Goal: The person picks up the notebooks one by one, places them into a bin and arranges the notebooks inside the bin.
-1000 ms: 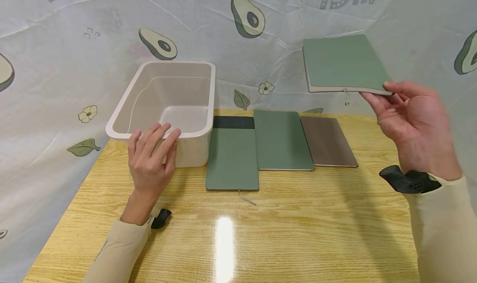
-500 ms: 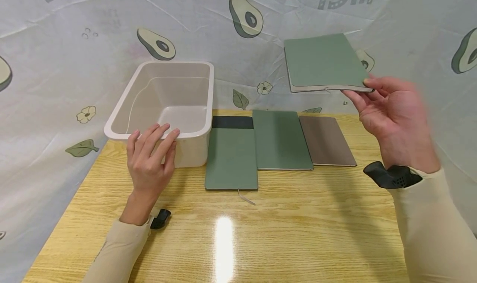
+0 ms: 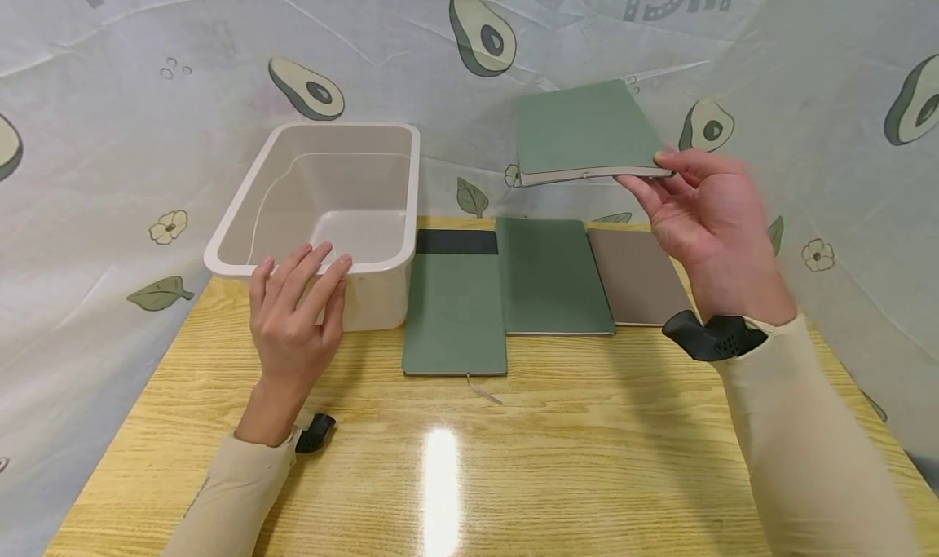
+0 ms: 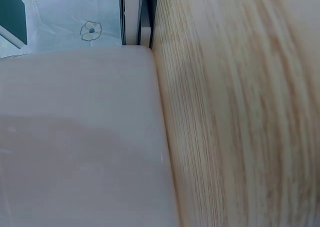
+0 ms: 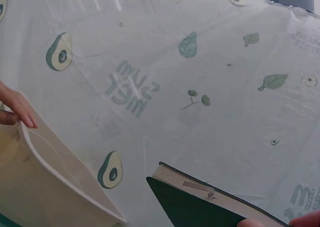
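"Above the worktop [image 3: 587,459], where does that green notebook [image 3: 583,133] sit?"

"Up in the air before the patterned cloth [image 3: 396,68], well to the right of the bin [image 3: 377,302] and tilted a little. The right hand [image 3: 707,214] pinches it at the near right corner, thumb on the cover and fingers beneath."

"And the left hand [image 3: 293,320]?"

"At the bin, fingers over the near rim with the tips on the inner side and the thumb outside, so the rim is loosely held between them."

"What's inside the bin?"

"No notebook that I can see. Bare floor shows toward the far end; the near wall and the fingers hide the rest."

"How far along is it, then?"

"Partway, I'd judge. One notebook is off the worktop and not yet set down. Three more lie flat in a row: the banded notebook [image 3: 455,316], with a dark strip [image 3: 456,241] across its far end and a ribbon [image 3: 484,391] poking out at the near one, just beside the bin; next the darker green notebook [image 3: 556,284]; then the brown notebook [image 3: 637,276]."

"Do those three touch?"

"They're close, but I can't tell whether their edges meet."

"So what's left?"

"Settling the green notebook, at least. Whether the other three are finished with or waiting, I can't tell."
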`<state>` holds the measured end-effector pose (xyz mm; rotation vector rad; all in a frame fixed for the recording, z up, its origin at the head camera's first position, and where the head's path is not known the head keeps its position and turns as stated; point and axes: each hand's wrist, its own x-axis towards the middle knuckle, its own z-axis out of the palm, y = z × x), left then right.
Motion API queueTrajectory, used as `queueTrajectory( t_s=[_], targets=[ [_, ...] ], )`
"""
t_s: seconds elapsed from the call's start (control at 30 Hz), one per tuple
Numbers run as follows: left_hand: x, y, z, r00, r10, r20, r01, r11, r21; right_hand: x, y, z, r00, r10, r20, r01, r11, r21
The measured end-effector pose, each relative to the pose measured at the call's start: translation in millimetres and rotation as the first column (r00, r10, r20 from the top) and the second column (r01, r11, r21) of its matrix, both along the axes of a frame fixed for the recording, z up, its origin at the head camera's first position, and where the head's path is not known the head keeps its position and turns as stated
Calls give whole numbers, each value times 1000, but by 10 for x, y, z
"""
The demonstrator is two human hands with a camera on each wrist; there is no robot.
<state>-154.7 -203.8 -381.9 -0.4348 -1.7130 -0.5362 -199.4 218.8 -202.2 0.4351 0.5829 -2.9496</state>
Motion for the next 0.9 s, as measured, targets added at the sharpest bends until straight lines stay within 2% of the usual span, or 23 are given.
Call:
queueTrajectory(
  t_s=[0.17, 0.3, 0.57, 0.8, 0.9],
  targets=[
    [-1, -2, -2, 1000, 3, -1, -3, 1000, -3, -12, -188, 3, 999, 5, 34, -4, 999, -43],
    [-1, -3, -7, 1000, 4, 1, -4, 1000, -4, -11, -340, -9, 999, 21, 31, -19, 998, -56],
    [2, 0, -10, 1000, 2, 10, -2, 1000, 1, -18, -568, -23, 999, 22, 47, -20, 999, -51],
    [6, 5, -1, 1000, 0, 7, 0, 1000, 5, -32, -719, -32, 999, 15, 35, -15, 1000, 11],
    [7, 8, -3, 1000, -3, 7, 3, 1000, 7, -47, -782, -45, 999, 19, 29, -19, 1000, 2]
  ],
)
